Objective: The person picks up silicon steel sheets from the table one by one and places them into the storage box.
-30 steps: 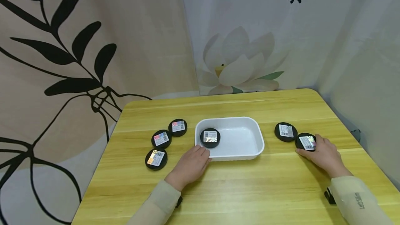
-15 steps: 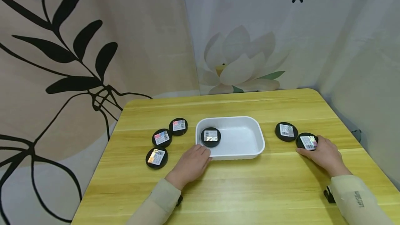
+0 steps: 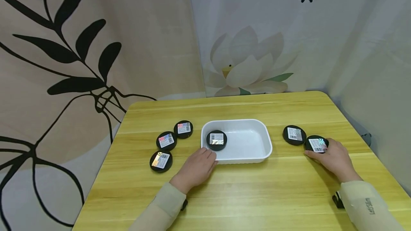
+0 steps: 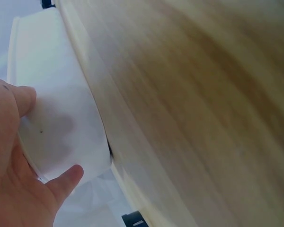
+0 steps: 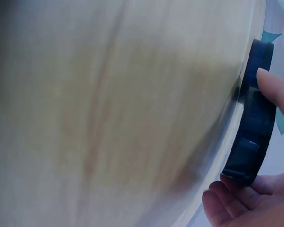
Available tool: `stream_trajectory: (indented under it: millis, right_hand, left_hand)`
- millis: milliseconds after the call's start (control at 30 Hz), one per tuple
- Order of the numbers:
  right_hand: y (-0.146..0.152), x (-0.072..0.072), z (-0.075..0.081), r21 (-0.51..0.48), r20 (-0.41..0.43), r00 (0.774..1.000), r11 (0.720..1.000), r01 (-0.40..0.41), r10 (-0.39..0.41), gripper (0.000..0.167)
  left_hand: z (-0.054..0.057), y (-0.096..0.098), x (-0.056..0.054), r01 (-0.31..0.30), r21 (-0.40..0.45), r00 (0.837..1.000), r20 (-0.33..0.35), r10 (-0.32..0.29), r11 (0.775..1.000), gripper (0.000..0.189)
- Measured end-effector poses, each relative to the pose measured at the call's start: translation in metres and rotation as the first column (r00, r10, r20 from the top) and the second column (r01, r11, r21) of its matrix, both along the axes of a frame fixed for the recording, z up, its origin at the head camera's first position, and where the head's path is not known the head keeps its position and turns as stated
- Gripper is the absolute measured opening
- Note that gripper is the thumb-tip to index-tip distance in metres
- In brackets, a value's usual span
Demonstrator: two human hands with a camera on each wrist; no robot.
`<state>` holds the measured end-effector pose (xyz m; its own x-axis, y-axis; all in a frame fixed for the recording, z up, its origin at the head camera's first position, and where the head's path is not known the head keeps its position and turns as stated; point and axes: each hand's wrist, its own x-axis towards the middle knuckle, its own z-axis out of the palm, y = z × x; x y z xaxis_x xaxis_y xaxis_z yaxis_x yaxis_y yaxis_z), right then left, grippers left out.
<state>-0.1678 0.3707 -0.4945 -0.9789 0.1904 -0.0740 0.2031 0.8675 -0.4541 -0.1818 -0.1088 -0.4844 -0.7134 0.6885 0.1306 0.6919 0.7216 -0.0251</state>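
My left hand (image 3: 196, 168) grips the near left corner of a white rectangular tray (image 3: 250, 149). In the left wrist view its thumb and fingers spread around the tray's outer walls (image 4: 52, 94). Inside the tray, at the left end, lies a flat round black container (image 3: 210, 145) with a barcode label. My right hand (image 3: 335, 159) pinches another flat round black container (image 3: 309, 146) at the right of the table, thumb on the near side. A similar round container (image 3: 285, 139) lies just left of it. Whether the pinched one touches the table is hard to tell.
Left of the tray, three more labelled round black containers lie in a slanting row: a back one (image 3: 176, 134), a middle one (image 3: 160, 146) and a front one (image 3: 154, 167). The wooden table (image 3: 250, 195) ends at a curtain (image 3: 154, 38) behind.
The round container in my right hand has shifted very slightly away from me, and the glint on its label has changed. My left hand and the tray stay in place.
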Motion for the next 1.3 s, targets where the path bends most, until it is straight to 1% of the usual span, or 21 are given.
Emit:
stream_trajectory:
  millis: [200,467,700,833,1000,1300]
  right_hand:
    - [-0.004,0.001,0.003,-0.017,-0.014,1.0,1.0,0.017,-0.018,0.117]
    - [-0.009,0.001,0.005,0.005,-0.069,0.997,1.0,0.02,-0.019,0.112]
    - [-0.011,0.001,0.009,0.014,-0.097,0.995,1.0,0.015,-0.014,0.109]
    - [-0.015,0.0,0.012,0.013,-0.101,0.995,1.0,0.003,-0.002,0.109]
    - [-0.028,-0.001,0.017,-0.011,-0.114,0.993,1.0,-0.011,0.01,0.108]
    - [-0.046,-0.007,0.03,-0.041,-0.148,0.989,0.999,-0.035,0.029,0.108]
  left_hand:
    - [0.0,-0.001,-0.001,0.002,-0.001,1.0,-0.004,-0.002,1.0,0.023]
    - [0.002,0.0,-0.002,-0.002,-0.014,1.0,0.023,0.002,1.0,0.025]
    - [0.003,0.0,-0.003,0.002,-0.008,1.0,0.018,-0.002,1.0,0.024]
    - [0.002,-0.001,-0.001,0.005,0.002,1.0,0.018,-0.005,1.0,0.024]
    - [0.003,-0.002,0.001,0.005,0.008,1.0,0.008,-0.005,1.0,0.024]
    - [0.003,0.0,0.001,0.007,0.007,1.0,-0.008,-0.007,1.0,0.024]
